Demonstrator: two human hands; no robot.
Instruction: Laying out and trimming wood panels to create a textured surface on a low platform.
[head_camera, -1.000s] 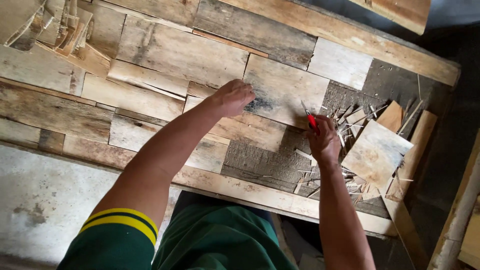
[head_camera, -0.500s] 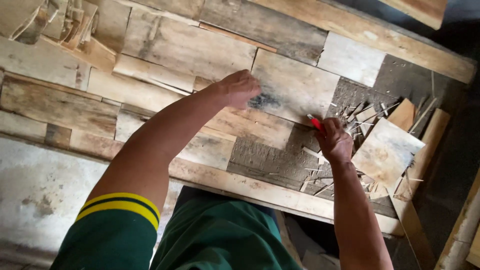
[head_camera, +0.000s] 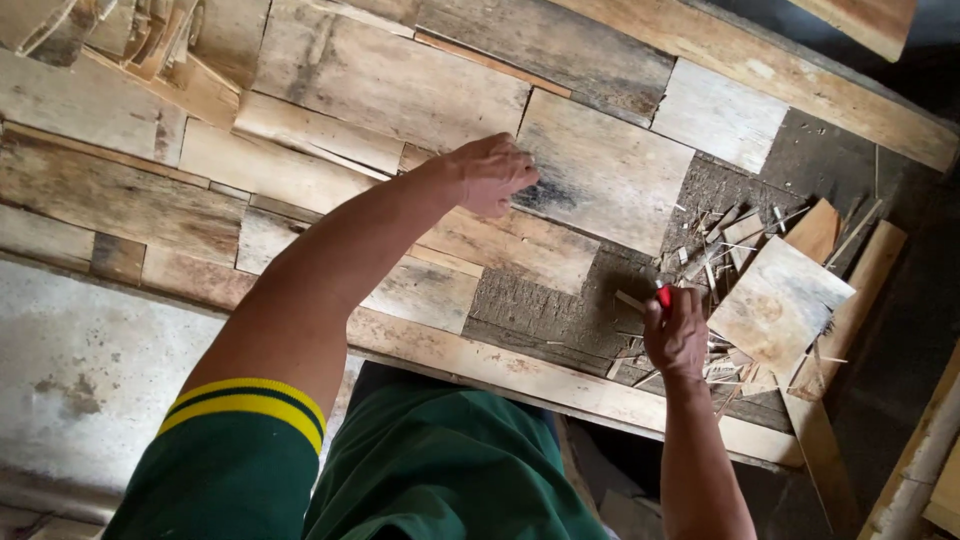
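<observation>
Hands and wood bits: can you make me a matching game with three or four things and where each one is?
Things:
1. left hand
2. right hand
3. red-handled tool
4. loose square board

Places:
A. lying tilted to the right of the splinters
B. held in the right hand
C. resting on a pale plank
D. over the splinters on the dark patch

Pairs: 1-C, 2-D, 3-B, 4-A

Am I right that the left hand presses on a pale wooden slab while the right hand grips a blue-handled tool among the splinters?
Not quite: the handle is red, not blue. The head view shows the left hand on the pale wooden slab and the right hand gripping a red-handled tool among the wood splinters.
</observation>
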